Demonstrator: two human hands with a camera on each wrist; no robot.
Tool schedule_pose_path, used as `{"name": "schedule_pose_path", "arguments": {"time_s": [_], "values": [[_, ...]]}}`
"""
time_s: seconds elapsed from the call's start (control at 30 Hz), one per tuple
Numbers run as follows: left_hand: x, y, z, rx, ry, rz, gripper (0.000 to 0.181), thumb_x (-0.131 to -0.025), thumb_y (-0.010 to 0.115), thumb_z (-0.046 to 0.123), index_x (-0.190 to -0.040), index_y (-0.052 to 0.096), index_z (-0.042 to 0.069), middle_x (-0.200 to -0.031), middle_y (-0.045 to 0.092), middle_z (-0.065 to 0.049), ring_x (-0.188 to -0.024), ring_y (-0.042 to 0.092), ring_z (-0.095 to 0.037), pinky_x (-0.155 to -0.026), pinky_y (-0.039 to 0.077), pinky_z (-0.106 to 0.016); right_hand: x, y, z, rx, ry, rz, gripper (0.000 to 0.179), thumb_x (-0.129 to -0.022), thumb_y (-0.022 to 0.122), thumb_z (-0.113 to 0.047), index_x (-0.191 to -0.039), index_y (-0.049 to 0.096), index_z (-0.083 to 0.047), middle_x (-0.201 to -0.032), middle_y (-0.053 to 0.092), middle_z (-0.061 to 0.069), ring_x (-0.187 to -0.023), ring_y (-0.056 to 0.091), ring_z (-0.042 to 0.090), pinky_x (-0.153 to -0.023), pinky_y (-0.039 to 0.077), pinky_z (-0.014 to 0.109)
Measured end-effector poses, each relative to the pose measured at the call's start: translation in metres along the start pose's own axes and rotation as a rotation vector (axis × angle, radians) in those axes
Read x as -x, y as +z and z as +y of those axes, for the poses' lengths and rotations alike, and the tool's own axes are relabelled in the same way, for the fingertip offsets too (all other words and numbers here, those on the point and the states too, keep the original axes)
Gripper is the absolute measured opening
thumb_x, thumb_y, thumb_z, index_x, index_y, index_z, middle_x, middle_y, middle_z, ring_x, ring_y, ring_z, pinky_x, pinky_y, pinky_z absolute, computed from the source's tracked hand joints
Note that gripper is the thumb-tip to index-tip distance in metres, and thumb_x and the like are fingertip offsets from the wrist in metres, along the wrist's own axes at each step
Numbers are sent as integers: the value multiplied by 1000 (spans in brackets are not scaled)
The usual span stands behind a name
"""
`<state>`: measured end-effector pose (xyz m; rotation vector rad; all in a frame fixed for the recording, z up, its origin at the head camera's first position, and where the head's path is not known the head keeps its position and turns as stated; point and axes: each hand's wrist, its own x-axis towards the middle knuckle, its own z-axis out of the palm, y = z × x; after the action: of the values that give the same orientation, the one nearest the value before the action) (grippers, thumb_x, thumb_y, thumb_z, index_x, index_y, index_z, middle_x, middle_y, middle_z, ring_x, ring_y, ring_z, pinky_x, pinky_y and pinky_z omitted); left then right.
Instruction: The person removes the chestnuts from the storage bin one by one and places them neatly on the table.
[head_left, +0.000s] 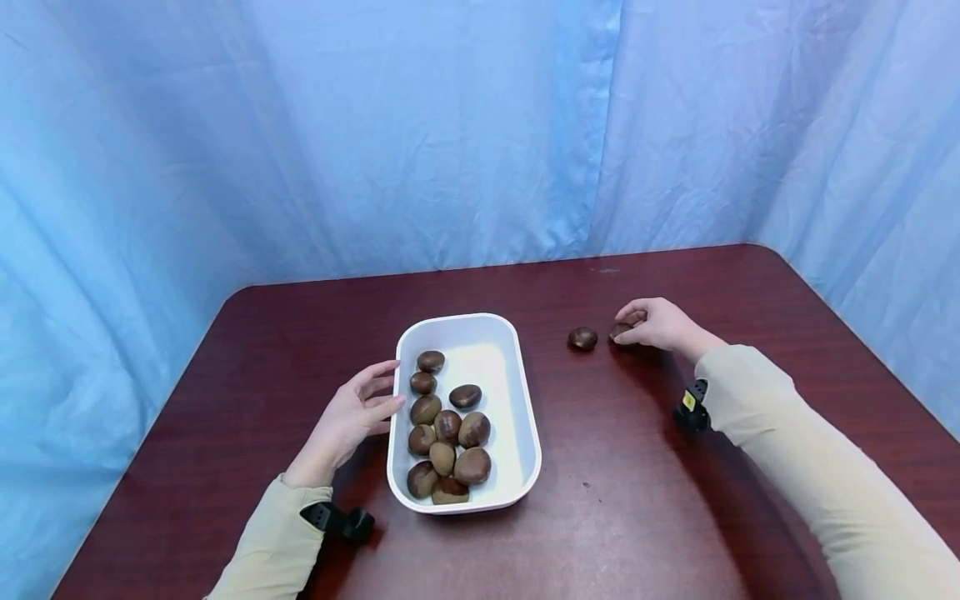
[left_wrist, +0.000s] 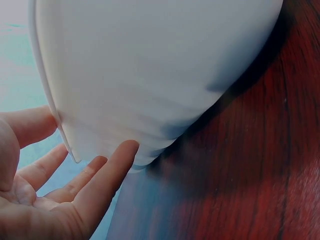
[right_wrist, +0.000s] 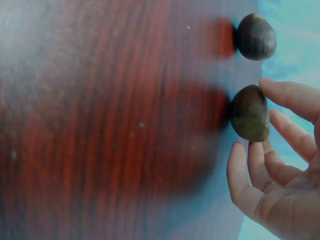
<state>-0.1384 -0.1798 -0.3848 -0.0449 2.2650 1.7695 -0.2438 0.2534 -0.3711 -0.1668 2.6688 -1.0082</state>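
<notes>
A white plastic tray [head_left: 529, 417] holds several brown chestnuts [head_left: 472, 466], most of them along its left side and near end. At its left rim, my left hand [head_left: 358, 403] grips the edge, thumb over the rim and other fingers along the outer wall [left_wrist: 150, 60]. On the right, my right hand [head_left: 654, 323] pinches a chestnut [right_wrist: 250, 114] at the tabletop, thumb on one side and fingertips on the other. Just left of that hand lies another chestnut [head_left: 582, 338], which the right wrist view shows above the pinched one.
The dark red wooden table [head_left: 622, 517] has rounded far corners. Pale blue curtains [head_left: 420, 133] hang behind it and along both sides. A black wrist camera [head_left: 339, 521] sits under the left wrist, and another [head_left: 691, 407] under the right.
</notes>
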Motion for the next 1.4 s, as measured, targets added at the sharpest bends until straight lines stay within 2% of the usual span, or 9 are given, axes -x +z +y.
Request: {"name": "schedule_pose_path", "arguments": {"time_s": [0.13, 0.33, 0.53, 0.67, 0.8, 0.97, 1.2, 1.4], "values": [[0, 0, 0, 2, -1, 0, 55, -93, 59, 7, -143, 38, 12, -138, 46, -20, -116, 57, -32, -81, 55, -40, 1, -5, -2, -19, 12, -9, 39, -86, 68, -16, -118, 57, 4, -118, 55, 26, -101, 54, 32, -76, 52, 31], [0, 1, -1, 3, -7, 3, 55, -93, 60, 8, -143, 39, 13, -138, 47, -19, -115, 58, -31, -82, 55, -40, 4, -12, -7, -57, 22, -30, 41, -87, 67, -15, -122, 54, 4, -121, 53, 26, -107, 54, 34, -86, 53, 41], [0, 0, -2, 8, 0, -2, 55, -93, 59, 7, -143, 38, 12, -138, 46, -20, -116, 57, -33, -81, 55, -40, 7, -17, -16, -86, 4, -26, 43, -86, 69, -14, -123, 54, 4, -120, 55, 25, -101, 58, 26, -88, 52, 42], [0, 0, -1, 8, 4, -3, 55, -93, 59, 8, -143, 38, 12, -139, 45, -20, -116, 56, -34, -81, 55, -40, 10, -15, -23, -94, -18, -37, 43, -86, 68, -13, -123, 54, 4, -125, 54, 26, -108, 56, 31, -88, 53, 41], [0, 0, -1, 0, 2, 1, 55, -93, 60, 7, -143, 38, 13, -139, 46, -20, -117, 56, -34, -81, 56, -40, 12, -6, -32, -82, -52, -55, 40, -86, 68, -12, -121, 56, 3, -128, 53, 25, -115, 52, 35, -86, 54, 38], [1, 0, -1, -1, 3, 1, 55, -93, 59, 7, -143, 38, 12, -139, 46, -20, -116, 56, -34, -81, 55, -40, 12, 12, -48, -93, -109, -82, 37, -85, 70, -13, -117, 59, 2, -123, 58, 23, -110, 57, 33, -81, 54, 33], [2, -1, 0, 6, 6, 1, 55, -93, 59, 8, -143, 37, 12, -139, 45, -21, -117, 56, -34, -82, 55, -41, 8, 36, -83, -109, -207, -104, 37, -82, 72, -14, -115, 62, -2, -122, 59, 20, -108, 59, 30, -79, 52, 32], [1, -1, 1, 4, 12, 1, 54, -93, 59, 9, -143, 38, 11, -139, 44, -22, -118, 55, -35, -82, 55, -41, 10, 54, -118, -183, -293, -154, 36, -81, 73, -12, -115, 62, -2, -119, 60, 18, -106, 60, 27, -85, 52, 35]]}}
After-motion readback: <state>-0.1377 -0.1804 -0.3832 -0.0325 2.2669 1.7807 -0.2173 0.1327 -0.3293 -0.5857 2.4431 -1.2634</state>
